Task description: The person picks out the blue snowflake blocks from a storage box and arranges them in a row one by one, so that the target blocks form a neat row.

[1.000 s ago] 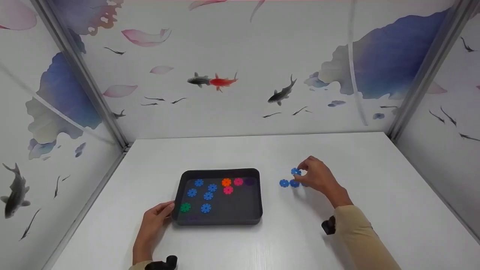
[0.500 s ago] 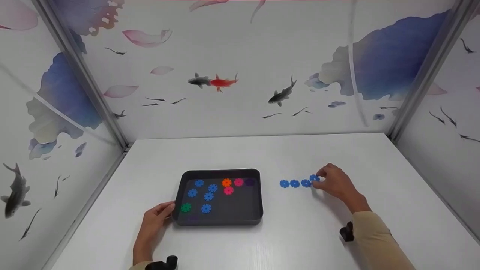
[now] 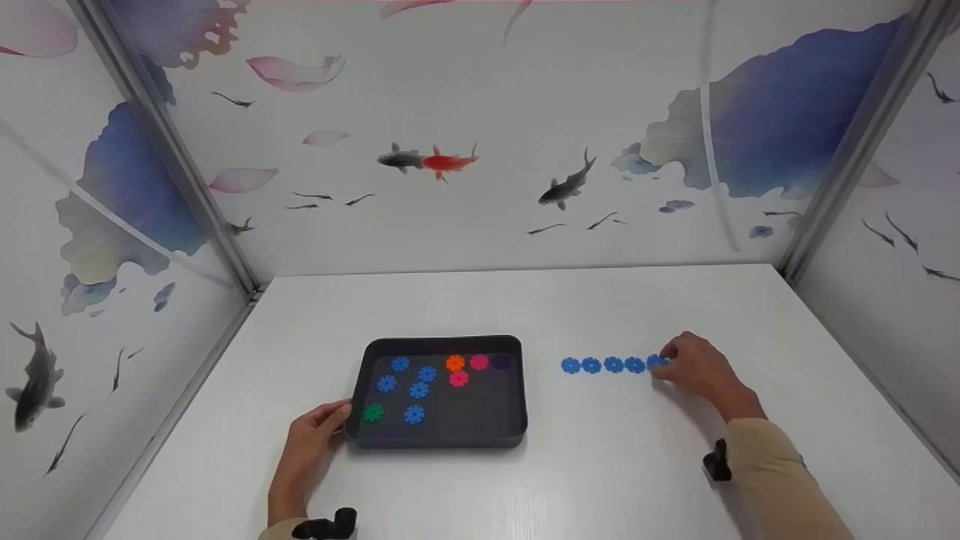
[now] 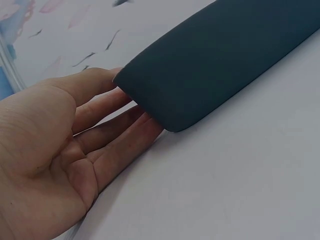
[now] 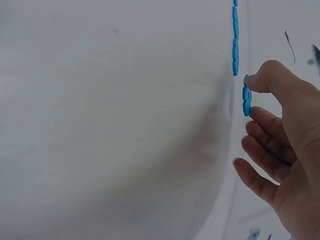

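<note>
My right hand pinches a blue notched plastic disc between thumb and index finger, the other fingers loosely bent. In the right wrist view this disc is seen edge-on, a little off the table. To its left, several like blue discs lie flat in a straight row. My left hand holds the left side of a black rectangular tray, thumb at the rim and fingers against the wall. Part of those fingers is hidden behind the tray in the left wrist view.
Inside the tray lie several blue discs, a green disc, an orange disc, two pink discs and dark purple ones. A white table bears everything, with printed walls at its back and sides.
My right hand has moved rightward along the row, leaving blue discs down on the table, so the row has grown longer to the right. My left hand and the tray have stayed put.
</note>
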Action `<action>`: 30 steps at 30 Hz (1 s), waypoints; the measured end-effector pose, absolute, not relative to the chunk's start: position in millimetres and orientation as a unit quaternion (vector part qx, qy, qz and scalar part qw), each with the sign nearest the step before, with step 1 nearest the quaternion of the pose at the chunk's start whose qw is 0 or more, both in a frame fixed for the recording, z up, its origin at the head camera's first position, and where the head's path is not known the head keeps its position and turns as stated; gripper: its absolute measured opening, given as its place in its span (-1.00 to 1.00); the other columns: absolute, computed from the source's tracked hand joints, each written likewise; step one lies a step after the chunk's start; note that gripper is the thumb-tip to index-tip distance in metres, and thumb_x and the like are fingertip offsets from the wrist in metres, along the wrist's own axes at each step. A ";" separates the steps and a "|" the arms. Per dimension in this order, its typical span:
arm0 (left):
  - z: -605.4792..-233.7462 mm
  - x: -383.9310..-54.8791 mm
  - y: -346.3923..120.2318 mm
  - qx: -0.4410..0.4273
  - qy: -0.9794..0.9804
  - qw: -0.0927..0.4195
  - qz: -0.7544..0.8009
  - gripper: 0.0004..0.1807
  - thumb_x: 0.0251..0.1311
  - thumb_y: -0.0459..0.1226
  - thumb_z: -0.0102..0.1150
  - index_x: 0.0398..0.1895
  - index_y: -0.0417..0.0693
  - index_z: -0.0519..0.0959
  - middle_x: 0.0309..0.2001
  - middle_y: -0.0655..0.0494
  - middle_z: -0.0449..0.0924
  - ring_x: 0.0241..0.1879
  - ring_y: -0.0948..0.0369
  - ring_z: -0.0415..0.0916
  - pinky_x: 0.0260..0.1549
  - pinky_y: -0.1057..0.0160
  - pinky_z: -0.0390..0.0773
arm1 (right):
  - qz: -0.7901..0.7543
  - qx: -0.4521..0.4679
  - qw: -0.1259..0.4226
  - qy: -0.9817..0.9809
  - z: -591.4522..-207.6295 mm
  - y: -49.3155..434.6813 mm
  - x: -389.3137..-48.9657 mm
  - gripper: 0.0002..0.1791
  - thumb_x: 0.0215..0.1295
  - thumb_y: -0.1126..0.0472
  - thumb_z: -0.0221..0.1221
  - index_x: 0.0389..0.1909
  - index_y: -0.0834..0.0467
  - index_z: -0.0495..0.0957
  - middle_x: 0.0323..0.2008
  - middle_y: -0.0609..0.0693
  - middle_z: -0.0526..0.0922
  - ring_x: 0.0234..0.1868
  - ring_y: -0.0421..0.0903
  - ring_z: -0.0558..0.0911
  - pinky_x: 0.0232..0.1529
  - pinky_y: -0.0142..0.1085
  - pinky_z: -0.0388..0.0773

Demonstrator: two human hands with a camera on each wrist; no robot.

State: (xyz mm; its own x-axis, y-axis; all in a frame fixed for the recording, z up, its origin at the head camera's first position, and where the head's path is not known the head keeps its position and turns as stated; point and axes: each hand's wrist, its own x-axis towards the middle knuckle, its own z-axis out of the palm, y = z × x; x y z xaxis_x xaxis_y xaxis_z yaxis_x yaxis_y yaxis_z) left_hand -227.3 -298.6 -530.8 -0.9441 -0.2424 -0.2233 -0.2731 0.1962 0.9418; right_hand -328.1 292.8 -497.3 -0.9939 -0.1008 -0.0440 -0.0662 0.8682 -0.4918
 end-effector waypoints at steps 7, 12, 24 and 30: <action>-530.1 -226.5 -298.0 -0.167 0.768 0.013 0.618 -0.45 0.33 0.03 0.22 0.24 -0.10 0.57 0.32 -0.10 0.52 0.27 0.06 0.49 0.39 -0.01 0.41 | -0.249 -0.043 0.046 0.967 -500.4 295.9 -326.8 -0.52 0.27 0.06 0.29 0.01 0.37 0.56 -0.06 0.28 0.60 -0.09 0.14 0.56 0.11 0.13 0.58; -528.5 -227.0 -298.3 -0.162 0.772 0.012 0.615 -0.43 0.32 0.06 0.22 0.24 -0.11 0.57 0.31 -0.11 0.53 0.28 0.05 0.48 0.39 -0.01 0.41 | -0.257 -0.043 0.045 0.964 -501.3 296.1 -327.4 -0.53 0.30 0.04 0.29 0.03 0.34 0.56 -0.05 0.27 0.61 -0.06 0.15 0.56 0.13 0.14 0.56; -529.0 -225.5 -297.1 -0.164 0.789 0.000 0.592 -0.40 0.32 0.07 0.22 0.24 -0.16 0.56 0.30 -0.16 0.53 0.19 0.08 0.56 0.30 0.02 0.50 | -0.306 -0.060 0.014 0.950 -493.7 291.0 -334.7 -0.44 0.25 -0.10 0.31 0.05 0.28 0.59 0.00 0.24 0.59 -0.02 0.12 0.54 -0.02 -0.03 0.61; -530.1 -226.9 -298.0 -0.163 0.783 0.006 0.600 -0.39 0.30 0.08 0.23 0.25 -0.15 0.56 0.32 -0.15 0.51 0.25 0.04 0.51 0.34 -0.01 0.46 | -0.350 -0.090 -0.044 0.931 -478.8 262.1 -335.1 -0.43 0.28 -0.08 0.33 0.12 0.26 0.57 0.05 0.24 0.62 0.10 0.18 0.55 0.09 0.06 0.61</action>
State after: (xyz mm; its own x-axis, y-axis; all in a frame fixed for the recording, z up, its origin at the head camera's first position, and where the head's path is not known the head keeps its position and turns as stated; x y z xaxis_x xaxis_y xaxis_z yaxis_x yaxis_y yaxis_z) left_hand -226.9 -298.0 -530.1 -0.9465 -0.2493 -0.2050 -0.2628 0.2265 0.9379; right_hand -335.1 262.1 -478.8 -0.9799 -0.1368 0.1452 -0.1986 0.7383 -0.6446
